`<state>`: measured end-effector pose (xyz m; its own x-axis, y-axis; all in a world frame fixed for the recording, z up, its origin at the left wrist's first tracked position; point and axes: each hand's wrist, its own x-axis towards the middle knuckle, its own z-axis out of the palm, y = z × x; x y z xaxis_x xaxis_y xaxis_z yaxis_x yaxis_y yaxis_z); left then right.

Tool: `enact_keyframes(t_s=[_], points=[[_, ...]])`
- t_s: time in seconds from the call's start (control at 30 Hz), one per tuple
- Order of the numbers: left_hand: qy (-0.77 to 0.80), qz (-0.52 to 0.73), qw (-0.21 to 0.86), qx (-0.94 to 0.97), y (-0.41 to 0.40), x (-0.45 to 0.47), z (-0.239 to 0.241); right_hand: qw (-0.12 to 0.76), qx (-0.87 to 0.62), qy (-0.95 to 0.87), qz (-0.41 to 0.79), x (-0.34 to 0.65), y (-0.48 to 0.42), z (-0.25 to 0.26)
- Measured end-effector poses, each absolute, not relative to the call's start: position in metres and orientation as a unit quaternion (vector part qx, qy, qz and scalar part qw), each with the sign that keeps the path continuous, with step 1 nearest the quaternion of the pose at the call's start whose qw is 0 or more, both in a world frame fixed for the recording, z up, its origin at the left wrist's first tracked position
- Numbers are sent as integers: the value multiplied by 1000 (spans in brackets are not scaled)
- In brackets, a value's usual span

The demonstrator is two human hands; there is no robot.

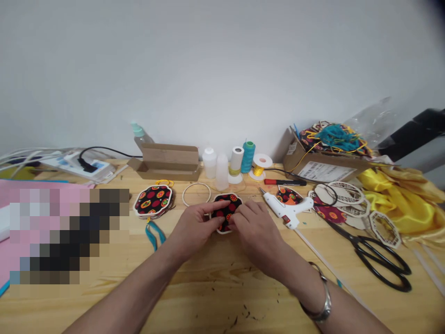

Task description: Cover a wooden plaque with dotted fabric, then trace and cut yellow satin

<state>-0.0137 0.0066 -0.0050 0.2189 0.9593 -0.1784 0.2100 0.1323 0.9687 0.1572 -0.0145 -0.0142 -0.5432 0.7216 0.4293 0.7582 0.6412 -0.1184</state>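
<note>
Between my hands, low over the wooden table, is a dark floral fabric panel with a pale scalloped frame around it. My left hand grips its left side, thumb and fingers on the edge and face. From the right, my right hand presses curled fingers on the panel's right side, covering part of it. To the left lies a stack of similar floral panels with a yellow loop on top and a teal tassel below. A thin wooden ring sits just behind my left hand.
A white glue gun, black scissors and wooden lattice pieces lie to the right. Behind stand white bottles, a teal thread spool and an open cardboard box. Yellow satin cloth lies far right.
</note>
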Motion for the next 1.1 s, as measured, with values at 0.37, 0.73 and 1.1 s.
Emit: enact_keyframes(t_s=[0.37, 0.73, 1.1], points=[[528, 345, 531, 566, 10, -20, -8, 376, -481, -791, 26, 178, -5, 1], [528, 346, 540, 557, 8, -16, -7, 285, -434, -854, -24, 166, -15, -5], [520, 344, 525, 578, 5, -12, -6, 180, -415, -885, -111, 160, -19, -4]])
